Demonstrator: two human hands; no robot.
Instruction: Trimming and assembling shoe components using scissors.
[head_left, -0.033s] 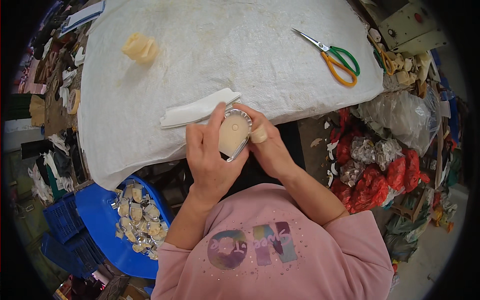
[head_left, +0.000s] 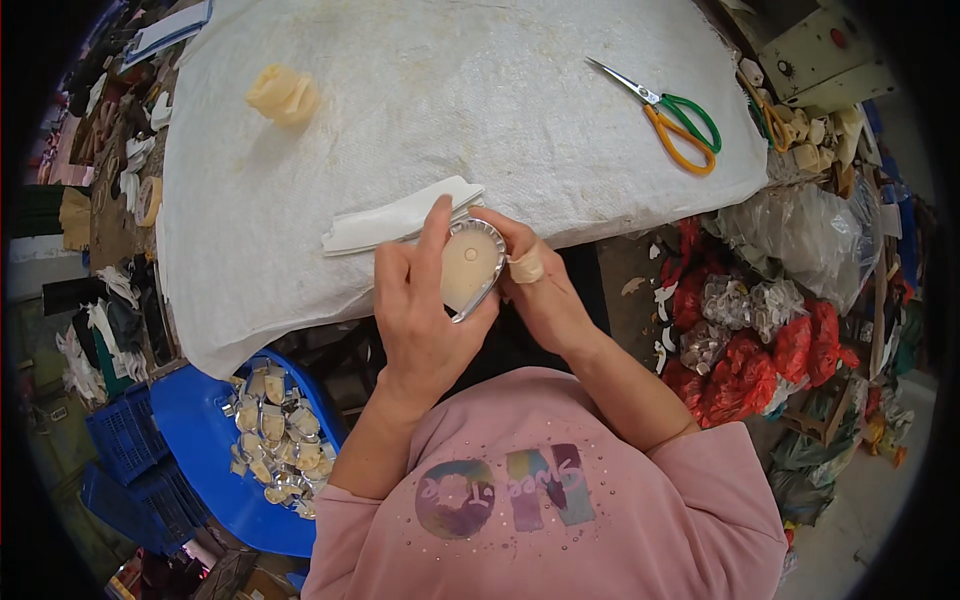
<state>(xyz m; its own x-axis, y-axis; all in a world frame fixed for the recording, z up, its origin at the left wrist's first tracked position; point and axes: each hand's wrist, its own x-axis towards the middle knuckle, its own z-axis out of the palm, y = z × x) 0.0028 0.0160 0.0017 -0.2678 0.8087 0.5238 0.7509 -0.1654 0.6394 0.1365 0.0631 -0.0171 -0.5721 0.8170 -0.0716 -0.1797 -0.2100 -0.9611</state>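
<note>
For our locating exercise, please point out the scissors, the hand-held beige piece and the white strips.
Scissors (head_left: 652, 99), head view: the pivot.
Beige piece (head_left: 467, 274), head view: its flat face.
White strips (head_left: 396, 217), head view: the top strip's middle.

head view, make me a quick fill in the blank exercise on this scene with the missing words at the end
1. The left hand and right hand hold a beige piece with a shiny ____ rim.
2. A beige wrap shows on the ____ hand.
3. The scissors have one yellow-orange handle and one ____ handle.
4. The pile of small pieces at lower left lies on ____ plastic.

Missing words: silver; right; green; blue.
</note>
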